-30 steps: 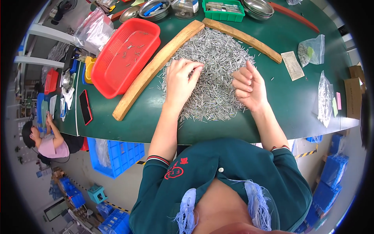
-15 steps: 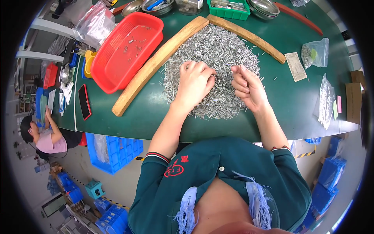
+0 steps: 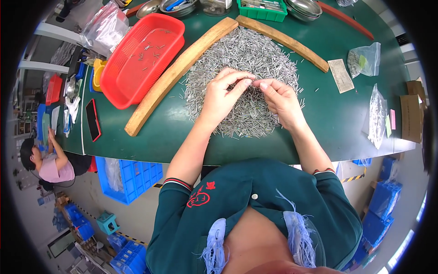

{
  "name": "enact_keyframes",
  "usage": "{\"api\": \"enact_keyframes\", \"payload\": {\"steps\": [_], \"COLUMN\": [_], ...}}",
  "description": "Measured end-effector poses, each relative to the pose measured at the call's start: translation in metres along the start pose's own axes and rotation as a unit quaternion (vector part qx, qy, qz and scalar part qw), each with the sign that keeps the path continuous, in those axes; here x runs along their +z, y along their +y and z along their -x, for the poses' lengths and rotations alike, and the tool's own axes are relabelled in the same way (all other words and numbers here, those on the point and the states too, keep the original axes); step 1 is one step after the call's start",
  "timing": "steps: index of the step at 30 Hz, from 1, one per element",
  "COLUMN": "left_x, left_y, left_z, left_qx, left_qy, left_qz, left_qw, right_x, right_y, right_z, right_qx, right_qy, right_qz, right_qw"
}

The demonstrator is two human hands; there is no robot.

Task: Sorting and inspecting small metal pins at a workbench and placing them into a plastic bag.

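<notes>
A wide heap of small silvery metal pins (image 3: pixel 246 121) lies on the green table, spread between two wooden bars. Over its middle, my left hand (image 3: pixel 223 93) and my right hand (image 3: pixel 282 101) meet at the fingertips. Thumb and index finger of the left are pinched together. The right hand's thumb and index finger press together right beside them, its other fingers curled in. Whatever sits between the fingertips is too small to make out, though a pin would fit there.
A long wooden bar (image 3: pixel 182 73) borders the heap on the left, a second wooden bar (image 3: pixel 285 41) on the upper right. Left stands a red basket (image 3: pixel 114 86) with a few pins. A phone (image 3: pixel 93 119), a banknote (image 3: pixel 341 75) and plastic bags (image 3: pixel 375 118) lie around. A person (image 3: pixel 54 160) works far left.
My hands have come together over the heap, fingertips now meeting where they were apart before. The whole view has shifted slightly.
</notes>
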State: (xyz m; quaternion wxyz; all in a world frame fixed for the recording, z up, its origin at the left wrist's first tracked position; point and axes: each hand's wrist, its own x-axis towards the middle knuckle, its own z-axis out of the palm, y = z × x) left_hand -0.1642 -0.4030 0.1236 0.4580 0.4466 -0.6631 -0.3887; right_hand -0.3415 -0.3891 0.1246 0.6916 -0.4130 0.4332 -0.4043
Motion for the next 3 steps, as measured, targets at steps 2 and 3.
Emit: {"api": "enact_keyframes", "payload": {"steps": [2,3], "left_x": [-0.0001,-0.0006], "left_y": [-0.0018,-0.0016], "left_z": [0.0005,0.0003], "left_qx": [-0.008,-0.018], "left_qy": [-0.008,-0.013], "left_qz": [0.013,0.01], "left_qw": [1.0,1.0], "right_x": [-0.001,-0.0013], "right_y": [0.0012,0.0015], "right_z": [-0.001,-0.0008], "right_qx": [-0.005,-0.004], "right_qy": [0.003,0.003], "right_qz": [-0.017,-0.017], "right_qw": [1.0,1.0]}}
